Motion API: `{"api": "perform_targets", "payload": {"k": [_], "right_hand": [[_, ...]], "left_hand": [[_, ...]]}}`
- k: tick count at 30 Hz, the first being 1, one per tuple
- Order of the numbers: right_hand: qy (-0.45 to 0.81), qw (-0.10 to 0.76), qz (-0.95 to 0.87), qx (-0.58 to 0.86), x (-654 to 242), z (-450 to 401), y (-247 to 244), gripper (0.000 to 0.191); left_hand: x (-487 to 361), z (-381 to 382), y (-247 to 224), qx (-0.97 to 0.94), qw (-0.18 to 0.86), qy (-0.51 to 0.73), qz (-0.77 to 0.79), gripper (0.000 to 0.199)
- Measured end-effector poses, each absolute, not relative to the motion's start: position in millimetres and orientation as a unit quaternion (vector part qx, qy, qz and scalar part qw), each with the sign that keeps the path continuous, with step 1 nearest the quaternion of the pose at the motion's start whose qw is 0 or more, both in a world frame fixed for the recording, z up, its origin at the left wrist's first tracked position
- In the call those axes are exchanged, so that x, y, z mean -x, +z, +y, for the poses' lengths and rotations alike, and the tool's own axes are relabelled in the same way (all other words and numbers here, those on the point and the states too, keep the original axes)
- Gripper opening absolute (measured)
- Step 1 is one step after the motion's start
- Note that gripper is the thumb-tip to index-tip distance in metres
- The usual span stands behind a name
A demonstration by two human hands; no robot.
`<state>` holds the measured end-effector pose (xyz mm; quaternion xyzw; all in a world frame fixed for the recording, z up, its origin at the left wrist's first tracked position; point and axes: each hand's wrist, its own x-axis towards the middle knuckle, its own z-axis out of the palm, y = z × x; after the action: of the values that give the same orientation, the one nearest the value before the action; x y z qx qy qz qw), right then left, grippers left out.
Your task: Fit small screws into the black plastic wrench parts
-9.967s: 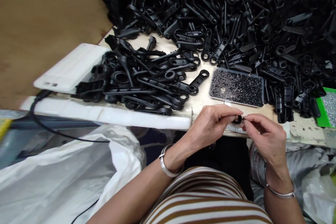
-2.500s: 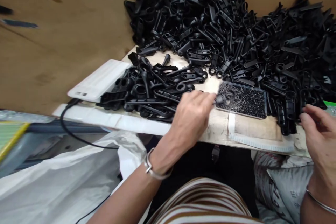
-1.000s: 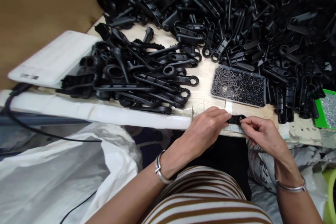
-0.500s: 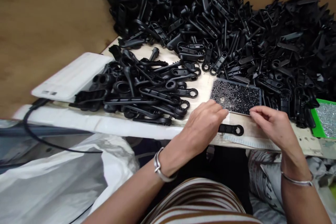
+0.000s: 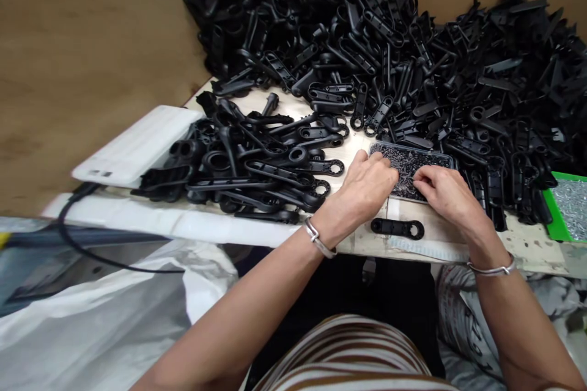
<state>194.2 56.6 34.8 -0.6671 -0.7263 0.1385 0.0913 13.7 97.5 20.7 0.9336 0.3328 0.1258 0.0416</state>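
Observation:
Both my hands reach into a clear shallow tray [image 5: 444,157] full of small black screws. My left hand [image 5: 367,189] rests at the tray's left end, fingers bent down onto the screws. My right hand [image 5: 444,192] pinches among the screws near the tray's middle; what its fingertips hold is hidden. A short black plastic link [image 5: 397,228] with a ring at each end lies flat on the table just in front of both hands, touched by neither.
A huge heap of black plastic parts [image 5: 413,49] fills the back and right. A smaller pile [image 5: 257,159] lies left of the tray. A white flat box [image 5: 137,143], a black cable [image 5: 92,244], a green tray of silver screws [image 5: 566,204], a white bag [image 5: 92,324] below.
Both hands let go of the black link, which now lies on the table edge. They have moved forward into the screw tray.

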Motion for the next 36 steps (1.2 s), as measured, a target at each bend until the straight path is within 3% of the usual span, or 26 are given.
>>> {"api": "perform_targets", "payload": {"k": [7, 13, 18, 25, 29, 32, 36], "right_hand": [[0.208, 0.275, -0.65, 0.677, -204.9, 46.5, 30.8, 0.01], [0.348, 0.386, -0.542, 0.661, -201.4, 35.2, 28.7, 0.021], [0.392, 0.44, -0.504, 0.632, -193.6, 28.8, 31.1, 0.022], [0.409, 0.468, -0.476, 0.623, -184.8, 24.1, 28.9, 0.025], [0.44, 0.507, -0.442, 0.595, -177.1, 20.1, 29.7, 0.022], [0.464, 0.526, -0.425, 0.571, -172.2, 15.6, 29.7, 0.022], [0.488, 0.532, -0.409, 0.558, -168.1, 10.0, 28.0, 0.022]], "left_hand": [[-15.6, 96.0, 25.9, -0.942, 0.043, 0.071, 0.326, 0.024], [-11.6, 99.4, 26.7, -0.928, 0.068, 0.119, 0.346, 0.028], [-12.9, 106.7, 30.1, -0.895, 0.193, 0.139, 0.377, 0.024], [-6.1, 101.7, 29.4, -0.805, 0.328, 0.286, 0.402, 0.02], [-3.7, 90.8, 29.8, -0.713, 0.473, 0.34, 0.389, 0.009], [-3.0, 81.1, 30.9, -0.621, 0.595, 0.356, 0.365, 0.016], [-1.4, 70.5, 36.0, -0.547, 0.676, 0.358, 0.34, 0.019]]}}
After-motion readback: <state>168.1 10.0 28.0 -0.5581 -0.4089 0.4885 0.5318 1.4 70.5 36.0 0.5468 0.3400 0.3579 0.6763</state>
